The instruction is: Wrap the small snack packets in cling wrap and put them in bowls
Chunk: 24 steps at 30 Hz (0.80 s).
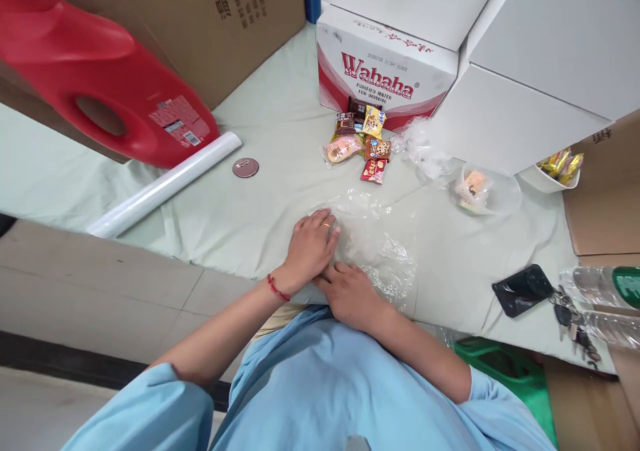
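A crinkled clear plastic bag point(383, 254) lies flattened on the pale green cloth in front of me. My left hand point(313, 241), with a ring and a red bracelet, rests palm down on the bag's left part, fingers laid over it. Close to my body, my right hand point(353, 298) lies low on the bag's near edge, its fingertips touching the left hand near the thumb. Both hands look open and flat, though what is under the palms is hidden. Beyond them sits a small pile of wrapped snacks point(343, 148).
A white roll point(165, 184) and a round brown disc point(245, 167) lie left, by a red jug point(165, 118). A Wahaha carton point(385, 68) stands behind. At right are a clear bowl point(505, 194), a snack tub point(545, 183), a black phone point(523, 290), keys point(575, 324) and plastic bottles point(590, 286).
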### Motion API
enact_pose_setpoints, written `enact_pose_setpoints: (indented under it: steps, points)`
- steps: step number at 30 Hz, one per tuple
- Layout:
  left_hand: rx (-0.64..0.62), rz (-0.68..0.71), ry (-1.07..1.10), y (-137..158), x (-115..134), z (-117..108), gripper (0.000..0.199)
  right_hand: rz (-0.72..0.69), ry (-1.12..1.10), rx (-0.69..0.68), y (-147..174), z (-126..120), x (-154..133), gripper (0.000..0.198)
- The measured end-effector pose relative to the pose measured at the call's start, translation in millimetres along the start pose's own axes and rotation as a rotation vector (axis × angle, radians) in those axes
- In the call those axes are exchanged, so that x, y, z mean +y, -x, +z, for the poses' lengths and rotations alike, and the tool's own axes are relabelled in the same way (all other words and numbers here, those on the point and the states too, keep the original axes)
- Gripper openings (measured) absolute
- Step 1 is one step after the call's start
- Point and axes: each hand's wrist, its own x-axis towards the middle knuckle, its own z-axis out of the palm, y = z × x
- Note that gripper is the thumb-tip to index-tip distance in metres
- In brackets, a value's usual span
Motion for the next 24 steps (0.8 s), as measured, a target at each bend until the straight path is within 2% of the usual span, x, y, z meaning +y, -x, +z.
enact_pose_setpoints:
  steps: [3, 6, 9, 11, 14, 16, 18, 21, 24]
  points:
    - [-0.004, 0.004, -0.039, -3, -11, -2, 0.053, -0.019, 0.027, 0.066, 6, 4, -3, 0.048]
    - [-0.028, 0.031, -0.108, 2, -18, -4, 0.055, -0.085, 0.021, 0.088, 17, 6, -4, 0.043]
    - [-0.024, 0.07, -0.169, 8, -23, 0, 0.057, -0.204, -0.099, 0.13, 33, 2, 5, 0.035]
    - [-0.009, 0.086, -0.195, 11, -25, 3, 0.059, -0.206, -0.205, 0.235, 45, -1, 19, 0.036]
    - [-0.003, 0.094, -0.208, 12, -27, 6, 0.061, 0.027, -0.2, 0.407, 60, -2, 51, 0.044]
    - [-0.009, 0.095, -0.207, 12, -28, 5, 0.063, 0.222, -0.114, 0.412, 66, 3, 74, 0.051]
    - [-0.014, 0.097, -0.21, 12, -31, 3, 0.064, 0.349, -0.057, 0.355, 72, 11, 92, 0.056]
    - [-0.031, 0.111, -0.209, 12, -37, -2, 0.066, 0.42, -0.055, 0.325, 79, 21, 105, 0.059]
    - [-0.059, 0.129, -0.195, 12, -41, -6, 0.068, 0.41, -0.105, 0.384, 82, 21, 107, 0.058]
